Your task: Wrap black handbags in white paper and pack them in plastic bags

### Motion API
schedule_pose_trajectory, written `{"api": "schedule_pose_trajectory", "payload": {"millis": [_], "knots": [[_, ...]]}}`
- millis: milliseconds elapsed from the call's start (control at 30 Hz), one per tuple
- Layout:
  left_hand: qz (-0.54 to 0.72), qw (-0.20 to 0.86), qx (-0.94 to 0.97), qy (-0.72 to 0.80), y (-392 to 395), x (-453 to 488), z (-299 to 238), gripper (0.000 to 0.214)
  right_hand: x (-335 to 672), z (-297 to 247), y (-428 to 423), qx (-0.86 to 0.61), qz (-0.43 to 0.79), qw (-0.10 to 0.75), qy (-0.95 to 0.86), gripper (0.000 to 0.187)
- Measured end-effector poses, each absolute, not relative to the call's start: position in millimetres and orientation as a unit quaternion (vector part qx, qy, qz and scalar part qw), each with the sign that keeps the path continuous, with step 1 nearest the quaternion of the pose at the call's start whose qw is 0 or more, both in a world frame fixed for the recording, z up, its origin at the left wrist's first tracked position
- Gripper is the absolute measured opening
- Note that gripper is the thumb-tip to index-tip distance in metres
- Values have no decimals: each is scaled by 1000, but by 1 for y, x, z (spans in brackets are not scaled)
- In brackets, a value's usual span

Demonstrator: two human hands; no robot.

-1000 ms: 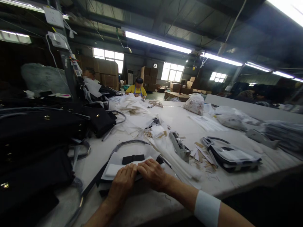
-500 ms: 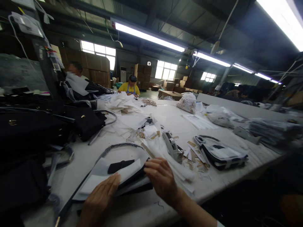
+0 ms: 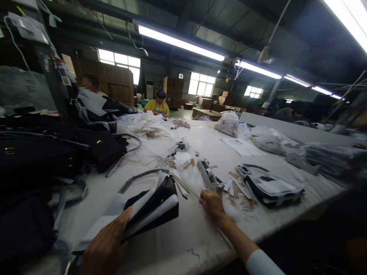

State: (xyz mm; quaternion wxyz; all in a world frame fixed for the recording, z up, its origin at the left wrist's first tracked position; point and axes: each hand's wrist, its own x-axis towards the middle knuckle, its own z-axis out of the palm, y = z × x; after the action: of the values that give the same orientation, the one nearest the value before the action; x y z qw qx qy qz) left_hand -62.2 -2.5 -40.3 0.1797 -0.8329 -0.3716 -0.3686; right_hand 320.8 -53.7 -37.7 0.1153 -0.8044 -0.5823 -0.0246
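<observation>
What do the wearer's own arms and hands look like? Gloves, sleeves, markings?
Left hand: no glove; any sleeve is out of view. Right hand: no glove, and no watch or bracelet shows at the wrist. Right forearm: bare up to a plain, pale bluish-white cuff or band. No markings visible.

Left grip [image 3: 107, 241] holding black bag [image 3: 163, 198], right grip [image 3: 212, 205] near tape dispenser [image 3: 208, 175]

your bag [image 3: 169, 187]: black
its sheet [image 3: 146, 199]: white
your sleeve [image 3: 262, 261]: pale blue
tape dispenser [image 3: 207, 173]: grey
bags [image 3: 99, 154] by your table's [image 3: 212, 244] left edge: black, gold clasps [image 3: 99, 141]
shirt [image 3: 150, 105] past far edge: yellow
</observation>
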Motion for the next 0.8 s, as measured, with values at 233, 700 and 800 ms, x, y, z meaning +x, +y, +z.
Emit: {"api": "schedule_pose_trajectory", "payload": {"millis": [233,700,800], "knots": [[-362,177,-829,-388,2,-64,-40,50,340,-17,-40,-829,15,108,-548,11],[-361,166,-827,-398,-1,-63,-35,46,303,-35,-66,-812,34,27,-582,34],[-369,165,-818,-408,0,-65,-39,46,317,-31,-57,-818,48,42,-571,39]]}}
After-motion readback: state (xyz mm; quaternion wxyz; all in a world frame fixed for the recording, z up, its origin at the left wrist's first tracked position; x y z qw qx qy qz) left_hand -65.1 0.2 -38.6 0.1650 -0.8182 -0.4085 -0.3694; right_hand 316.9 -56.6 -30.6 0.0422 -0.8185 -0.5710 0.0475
